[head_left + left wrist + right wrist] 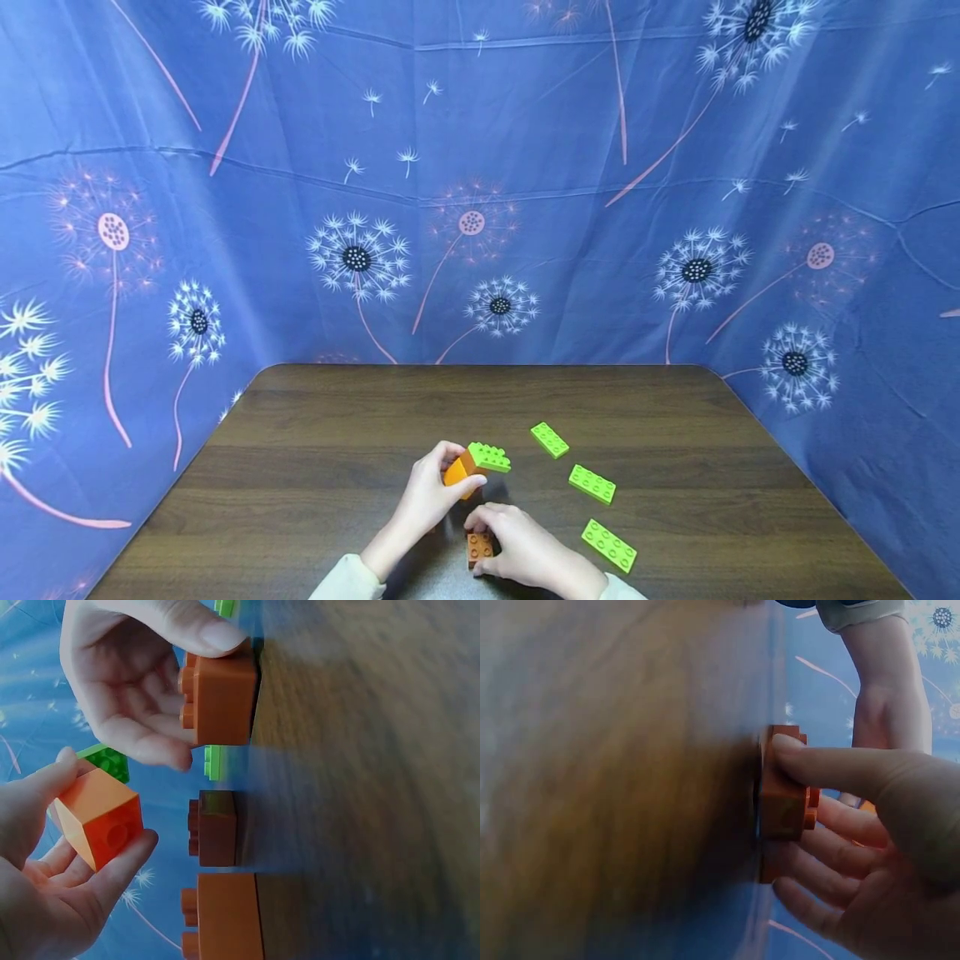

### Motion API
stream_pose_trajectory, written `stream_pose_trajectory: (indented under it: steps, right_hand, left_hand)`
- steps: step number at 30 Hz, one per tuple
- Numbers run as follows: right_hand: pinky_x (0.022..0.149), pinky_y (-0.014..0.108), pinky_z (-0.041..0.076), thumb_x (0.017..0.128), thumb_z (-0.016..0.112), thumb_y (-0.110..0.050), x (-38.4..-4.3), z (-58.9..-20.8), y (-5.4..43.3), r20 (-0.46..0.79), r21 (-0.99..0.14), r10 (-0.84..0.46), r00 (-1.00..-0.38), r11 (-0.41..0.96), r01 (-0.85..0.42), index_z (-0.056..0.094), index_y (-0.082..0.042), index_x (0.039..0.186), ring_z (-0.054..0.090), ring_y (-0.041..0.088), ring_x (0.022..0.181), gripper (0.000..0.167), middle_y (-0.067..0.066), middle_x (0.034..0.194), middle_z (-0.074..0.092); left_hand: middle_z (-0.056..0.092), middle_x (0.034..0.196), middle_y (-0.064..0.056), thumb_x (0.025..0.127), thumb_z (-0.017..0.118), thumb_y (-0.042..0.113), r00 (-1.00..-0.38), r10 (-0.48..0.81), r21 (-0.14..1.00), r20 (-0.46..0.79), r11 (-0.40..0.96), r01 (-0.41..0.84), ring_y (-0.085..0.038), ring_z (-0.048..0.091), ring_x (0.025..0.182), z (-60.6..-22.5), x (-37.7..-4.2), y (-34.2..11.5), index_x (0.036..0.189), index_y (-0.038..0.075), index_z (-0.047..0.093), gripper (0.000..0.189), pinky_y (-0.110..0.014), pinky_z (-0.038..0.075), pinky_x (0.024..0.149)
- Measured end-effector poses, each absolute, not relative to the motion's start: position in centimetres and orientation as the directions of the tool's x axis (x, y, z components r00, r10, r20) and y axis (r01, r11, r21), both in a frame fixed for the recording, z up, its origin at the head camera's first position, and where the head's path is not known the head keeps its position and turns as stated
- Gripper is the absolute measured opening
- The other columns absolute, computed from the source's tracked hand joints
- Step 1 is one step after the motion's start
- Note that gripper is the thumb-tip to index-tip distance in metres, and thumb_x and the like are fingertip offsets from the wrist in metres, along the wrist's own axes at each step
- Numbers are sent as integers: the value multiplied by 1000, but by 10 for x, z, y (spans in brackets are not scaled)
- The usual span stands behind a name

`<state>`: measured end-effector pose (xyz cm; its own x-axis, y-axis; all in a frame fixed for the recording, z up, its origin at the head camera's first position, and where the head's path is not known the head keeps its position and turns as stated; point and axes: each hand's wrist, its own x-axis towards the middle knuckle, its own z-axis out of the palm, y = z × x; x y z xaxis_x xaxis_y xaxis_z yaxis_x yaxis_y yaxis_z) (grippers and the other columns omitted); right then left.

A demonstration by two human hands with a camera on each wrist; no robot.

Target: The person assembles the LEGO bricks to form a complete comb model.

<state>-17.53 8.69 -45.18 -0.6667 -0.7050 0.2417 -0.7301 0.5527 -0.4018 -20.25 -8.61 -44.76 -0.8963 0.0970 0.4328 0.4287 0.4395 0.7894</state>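
My left hand [426, 493] grips a small stack of toy building bricks off the table, an orange brick [454, 473] at its lower end and a light green brick [489, 457] on top, with brown between them. The left wrist view shows the stack tilted, the orange brick's [97, 814] underside facing the camera. Close by on the right, my right hand [528, 548] pinches a brown brick [480, 548] standing studs up on the table. In the right wrist view the thumb lies on this brown brick's [784, 806] side.
Three flat light green bricks, one far [551, 440], one in the middle [592, 484] and one near [609, 546], lie right of the hands on the wooden table [315, 433]. Two more brown bricks, one smaller [217, 829] and one larger [229, 915], stand in the left wrist view.
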Motion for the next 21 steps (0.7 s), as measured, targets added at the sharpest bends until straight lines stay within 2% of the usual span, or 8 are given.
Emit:
stream_pose_trajectory:
  steps: [6, 15, 21]
  right_hand:
    - [71, 17, 44, 69, 82, -21, -176, -447, 94, 279, -419, -696, -662, 532, -736, 67, -10, 97, 50, -2, 79, 34, -8, 88, 61]
    - [74, 21, 49, 74, 80, -21, -177, -442, 107, 347, -455, -688, -637, 471, -756, 66, -9, 101, 56, 2, 84, 33, -5, 94, 62]
    - [73, 24, 50, 77, 77, -24, -178, -438, 112, 380, -505, -644, -664, 457, -732, 65, -9, 102, 57, 3, 85, 31, -5, 93, 64]
  left_hand:
    - [67, 88, -4, 76, 79, 20, -888, 104, 777, 448, 446, 444, -11, 60, 78, -449, -203, -85, 103, 7, 59, 37, -20, 48, 64]
    - [66, 88, -3, 76, 79, 23, -880, 135, 741, 455, 491, 458, -8, 56, 72, -449, -204, -84, 102, 6, 64, 35, -19, 45, 59]
    - [67, 89, -6, 76, 78, 23, -891, 151, 765, 428, 466, 446, -9, 57, 72, -448, -203, -84, 106, 4, 64, 39, -19, 46, 60]
